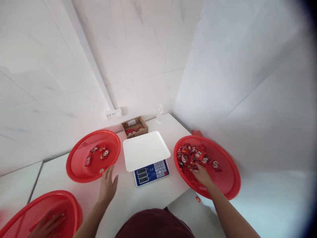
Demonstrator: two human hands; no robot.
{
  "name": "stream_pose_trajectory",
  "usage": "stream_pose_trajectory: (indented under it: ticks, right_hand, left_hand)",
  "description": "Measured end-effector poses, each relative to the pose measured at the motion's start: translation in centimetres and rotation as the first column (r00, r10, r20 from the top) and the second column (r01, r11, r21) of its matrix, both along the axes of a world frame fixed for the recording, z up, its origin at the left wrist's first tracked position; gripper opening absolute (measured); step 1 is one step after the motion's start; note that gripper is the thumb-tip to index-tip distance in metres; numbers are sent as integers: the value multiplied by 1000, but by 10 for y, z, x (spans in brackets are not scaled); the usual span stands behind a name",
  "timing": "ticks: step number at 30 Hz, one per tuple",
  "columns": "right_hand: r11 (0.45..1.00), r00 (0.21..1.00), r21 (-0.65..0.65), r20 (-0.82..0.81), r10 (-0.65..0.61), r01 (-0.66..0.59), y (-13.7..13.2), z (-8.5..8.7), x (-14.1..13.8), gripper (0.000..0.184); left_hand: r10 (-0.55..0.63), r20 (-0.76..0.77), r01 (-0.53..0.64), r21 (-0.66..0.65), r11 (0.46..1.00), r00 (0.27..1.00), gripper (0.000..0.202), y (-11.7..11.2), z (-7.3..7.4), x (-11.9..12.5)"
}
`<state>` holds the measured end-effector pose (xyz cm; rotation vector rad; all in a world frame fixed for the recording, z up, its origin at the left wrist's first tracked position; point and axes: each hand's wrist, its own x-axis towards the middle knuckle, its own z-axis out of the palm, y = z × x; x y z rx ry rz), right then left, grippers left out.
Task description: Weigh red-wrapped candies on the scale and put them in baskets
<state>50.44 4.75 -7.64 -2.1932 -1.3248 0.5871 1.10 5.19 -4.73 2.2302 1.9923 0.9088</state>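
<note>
My right hand (202,176) reaches into the right red basket (230,172). Its fingers are curled down around a wrapped candy at the near edge of a pile of red-wrapped candies (189,153); the fingertips are partly hidden. My left hand (108,186) is empty, its fingers apart and thumb out, beside the near rim of the left red basket (85,140). Several small red packets (106,153) lie scattered in that basket. Between the two baskets stands a digital scale (151,172) with a bare white pan (146,150).
A small cardboard box (135,132) with red packets stands behind the scale, near a clear bottle (159,114). Another person's hand (51,224) is inside a third red basket (74,205) at lower left. A red packet (198,199) lies below the table's edge. Walls border the table.
</note>
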Motion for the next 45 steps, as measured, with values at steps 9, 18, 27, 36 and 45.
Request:
stream_pose_trajectory:
  ticks: [9,18,27,36,45]
  right_hand:
    - [974,965,-92,-180,188,-207,29,-20,-6,61]
    - [992,804,-52,-592,60,-112,34,-13,51,15]
    - [896,147,-21,-988,50,-443,41,84,-20,25]
    - [980,178,-65,-984,-32,-187,60,87,-134,32]
    - [991,332,37,-940,79,-131,64,85,-174,65]
  left_hand:
    - [-201,68,208,-119,971,977,43,-18,19,138]
    - [-200,261,260,-223,939,944,34,-19,39,196]
    - [106,855,596,-436,674,507,53,20,76,285]
    - [499,849,326,-528,784,176,32,46,79,226]
    - [612,791,336,-579,743,10,83,59,86,148]
